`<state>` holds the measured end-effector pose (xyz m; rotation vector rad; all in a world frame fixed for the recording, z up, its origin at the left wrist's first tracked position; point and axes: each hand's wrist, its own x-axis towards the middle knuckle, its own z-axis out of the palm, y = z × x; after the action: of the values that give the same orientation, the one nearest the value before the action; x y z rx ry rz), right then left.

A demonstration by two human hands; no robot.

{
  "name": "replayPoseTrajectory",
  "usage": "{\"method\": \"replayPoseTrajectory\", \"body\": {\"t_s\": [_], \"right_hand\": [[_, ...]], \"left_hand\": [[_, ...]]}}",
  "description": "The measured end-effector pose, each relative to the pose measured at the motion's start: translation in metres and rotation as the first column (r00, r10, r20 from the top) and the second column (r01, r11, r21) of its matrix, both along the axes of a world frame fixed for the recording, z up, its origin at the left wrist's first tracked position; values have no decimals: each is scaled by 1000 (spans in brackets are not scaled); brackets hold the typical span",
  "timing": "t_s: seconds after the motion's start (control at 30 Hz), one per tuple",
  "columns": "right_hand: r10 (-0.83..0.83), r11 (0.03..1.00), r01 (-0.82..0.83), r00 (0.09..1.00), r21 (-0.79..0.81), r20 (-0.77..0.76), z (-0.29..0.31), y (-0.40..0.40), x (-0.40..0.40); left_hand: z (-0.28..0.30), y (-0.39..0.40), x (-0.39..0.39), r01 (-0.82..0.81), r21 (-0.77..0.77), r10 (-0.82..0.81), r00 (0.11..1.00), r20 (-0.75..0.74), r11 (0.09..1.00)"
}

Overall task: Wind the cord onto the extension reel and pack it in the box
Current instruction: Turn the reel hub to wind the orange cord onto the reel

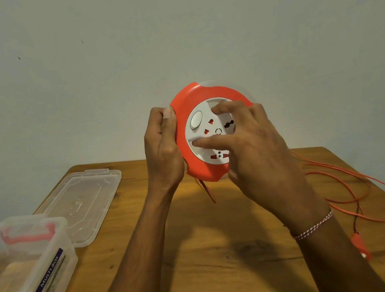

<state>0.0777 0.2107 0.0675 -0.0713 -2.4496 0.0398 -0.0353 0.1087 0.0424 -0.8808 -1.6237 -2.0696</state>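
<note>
I hold a round extension reel point(190, 105) with an orange rim and a white socket face up above the table. My left hand point(163, 149) grips its left edge. My right hand point(249, 144) lies across the white face, fingers hooked into its openings. An orange cord point(358, 182) drops from the reel's underside and lies in loose loops on the table at the right, ending in an orange plug point(360, 245). The clear plastic box point(62, 254) stands open at the lower left.
The box's clear lid point(85, 201) lies flat on the wooden table point(210, 251) behind the box. A pink latch shows on the box's far end. A plain wall rises right behind the table's far edge.
</note>
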Motion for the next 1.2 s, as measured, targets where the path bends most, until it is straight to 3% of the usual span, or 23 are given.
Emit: {"method": "replayPoseTrajectory", "body": {"t_s": [0.13,0.43,0.57,0.8,0.9,1.03,1.2], "right_hand": [[-30,999,30,999,11,-24,0,-1,2],[-160,980,139,975,-141,-153,-5,-1,3],[-141,967,82,961,-242,-237,-3,-2,-1],[3,988,-45,962,-146,-271,2,6,1],[88,994,-98,983,-55,-159,2,9,4],[-3,1000,3,1000,19,5,2,3,4],[-36,999,37,996,18,-79,-1,2,4]], "left_hand": [[0,1,1,-2,-12,2,1000,5,1000],[-1,2,2,24,-14,-24,1000,-6,1000],[-1,1,1,28,1,-28,1000,9,1000],[-1,-1,0,12,7,-12,1000,11,1000],[-1,-1,0,7,13,-7,1000,11,1000],[0,-1,0,4,12,-4,1000,12,1000],[0,-1,1,21,-2,-21,1000,0,1000]]}}
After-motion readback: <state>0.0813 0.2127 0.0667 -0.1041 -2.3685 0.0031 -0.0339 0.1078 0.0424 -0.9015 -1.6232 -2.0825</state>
